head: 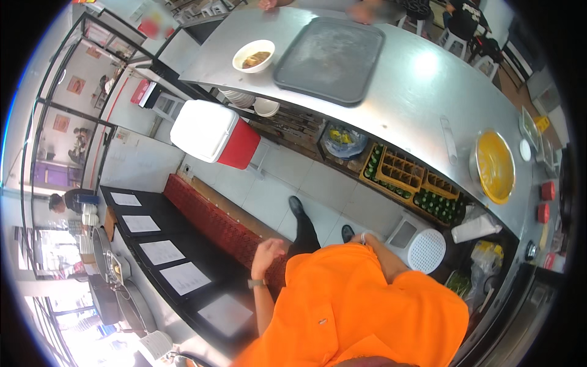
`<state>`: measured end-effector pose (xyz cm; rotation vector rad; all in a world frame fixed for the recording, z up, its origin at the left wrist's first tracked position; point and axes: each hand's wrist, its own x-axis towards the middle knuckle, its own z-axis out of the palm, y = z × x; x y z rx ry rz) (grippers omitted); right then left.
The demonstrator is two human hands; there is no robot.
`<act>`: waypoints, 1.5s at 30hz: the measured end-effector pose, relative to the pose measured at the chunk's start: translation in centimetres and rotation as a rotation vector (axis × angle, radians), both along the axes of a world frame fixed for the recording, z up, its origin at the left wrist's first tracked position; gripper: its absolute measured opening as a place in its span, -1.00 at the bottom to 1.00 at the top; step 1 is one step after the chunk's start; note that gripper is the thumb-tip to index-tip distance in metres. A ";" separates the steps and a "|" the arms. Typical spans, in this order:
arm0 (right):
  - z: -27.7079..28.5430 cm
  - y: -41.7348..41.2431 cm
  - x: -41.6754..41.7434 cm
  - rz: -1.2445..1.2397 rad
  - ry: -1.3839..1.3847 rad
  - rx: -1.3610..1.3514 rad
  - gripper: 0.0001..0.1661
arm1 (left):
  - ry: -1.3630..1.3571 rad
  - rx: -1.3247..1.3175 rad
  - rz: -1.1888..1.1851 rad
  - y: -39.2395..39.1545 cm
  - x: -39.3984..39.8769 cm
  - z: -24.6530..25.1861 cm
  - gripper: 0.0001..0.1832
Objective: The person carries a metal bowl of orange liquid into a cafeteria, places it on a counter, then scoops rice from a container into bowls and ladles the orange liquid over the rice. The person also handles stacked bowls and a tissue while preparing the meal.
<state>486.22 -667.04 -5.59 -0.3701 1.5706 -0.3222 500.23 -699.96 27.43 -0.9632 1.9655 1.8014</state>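
Observation:
My left hand (267,253), with a watch on the wrist, hangs in the air beside my orange shirt (367,298). Its fingers are loosely curled and nothing shows in them. My right hand (362,238) is low in front of my body, partly hidden by the shirt, so its fingers are hard to make out. Nearest to it is a white plastic stool (426,251). Ahead, a metal counter (412,96) carries a grey tray (332,59), a white bowl of food (254,57) and a metal bowl with a yellow inside (494,167).
A red cooler with a white lid (206,130) stands on the left. Under the counter are crates of green bottles (394,174) and stacked bowls (267,107). Papers (185,277) lie along a black ledge (151,229). A person's hand (267,4) rests at the counter's far edge.

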 end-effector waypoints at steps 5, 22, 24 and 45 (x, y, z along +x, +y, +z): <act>8.3 -4.7 -6.2 -0.353 -0.215 0.078 -0.42 | 0.200 -0.189 -0.003 -8.4 -4.6 -1.6 -0.74; 12.7 -34.2 -22.1 -0.497 0.182 -0.189 -0.71 | 0.154 0.007 0.605 -36.2 -18.0 -7.6 -0.42; 11.6 -39.4 -22.4 -0.510 0.180 -0.326 -0.71 | 0.227 -0.038 0.652 -41.2 -19.6 -8.8 -0.37; 21.0 -60.8 -24.7 -1.072 0.014 -0.147 -0.45 | -0.292 -0.420 0.673 -68.2 -30.0 -16.1 0.01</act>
